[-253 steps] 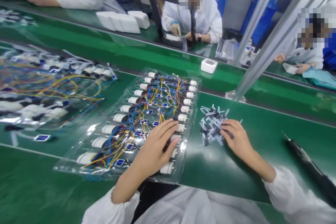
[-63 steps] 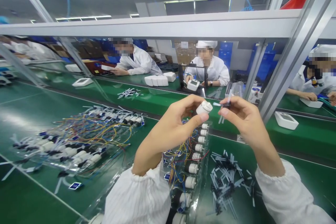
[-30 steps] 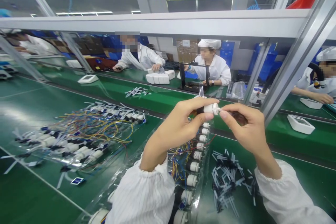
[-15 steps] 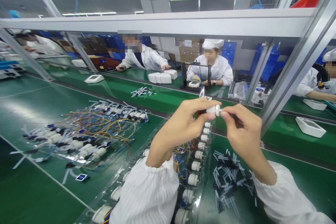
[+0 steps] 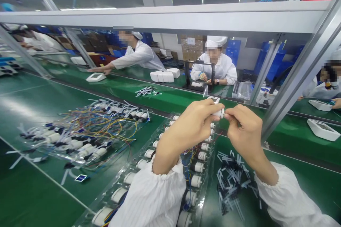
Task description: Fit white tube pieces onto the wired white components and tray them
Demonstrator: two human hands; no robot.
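Observation:
My left hand (image 5: 195, 118) is closed around a small white-ended pump (image 5: 220, 113), holding it sideways above the far end of a clear plastic tray (image 5: 201, 198). My right hand (image 5: 245, 124) pinches at the pump's narrow tip; its fingertips hide whatever lies between them. Under my left forearm, the tray carries rows of similar white-and-black pumps (image 5: 196, 181) with yellow, blue and red wires. Below my right hand lies a loose pile of short pale tubes with black parts (image 5: 231, 182).
Another batch of wired pumps (image 5: 85, 147) with tubes attached lies at left. A small heap of tubes (image 5: 147, 91) sits on the green belt beyond. White devices (image 5: 323, 129) stand there too. A metal post (image 5: 295, 67) rises at right. Co-workers in white sit opposite.
My hands stay together on the pump, with the right one turned slightly. Opposite, a co-worker has stretched an arm leftward to a white device on the belt. The view has shifted a little.

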